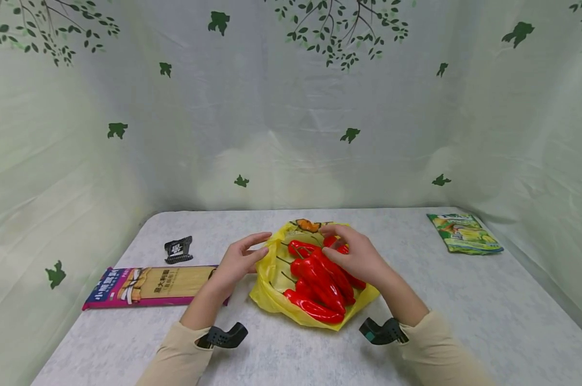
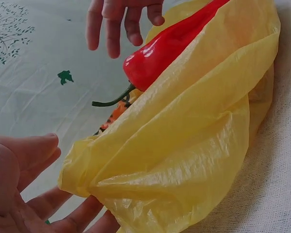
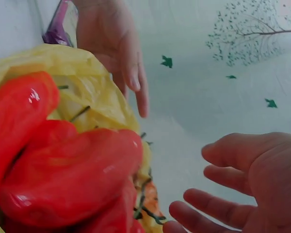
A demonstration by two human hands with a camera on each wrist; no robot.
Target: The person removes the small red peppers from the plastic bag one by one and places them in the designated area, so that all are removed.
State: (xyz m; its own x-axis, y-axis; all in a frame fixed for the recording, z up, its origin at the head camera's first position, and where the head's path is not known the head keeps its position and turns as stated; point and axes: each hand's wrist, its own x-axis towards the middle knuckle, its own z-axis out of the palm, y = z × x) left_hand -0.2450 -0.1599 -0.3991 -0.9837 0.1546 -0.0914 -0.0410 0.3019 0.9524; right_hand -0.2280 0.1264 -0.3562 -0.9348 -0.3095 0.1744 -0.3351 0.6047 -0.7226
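Note:
A yellow plastic bag lies spread wide on the table, with several glossy red peppers heaped in it, green stems toward the far left. At the bag's left edge is my left hand. Its fingers pass behind the yellow plastic in the left wrist view, while the thumb stands apart from it. My right hand is over the far right of the heap, hiding part of a pepper. In the right wrist view the right hand has its fingers spread and slightly bent, with nothing between them.
To the left lies a long packet of pasta, partly behind the left forearm. Beyond it is a small black wrapped packet. A flat green and yellow packet lies at the far right. A pale curtain with leaf prints closes off the back.

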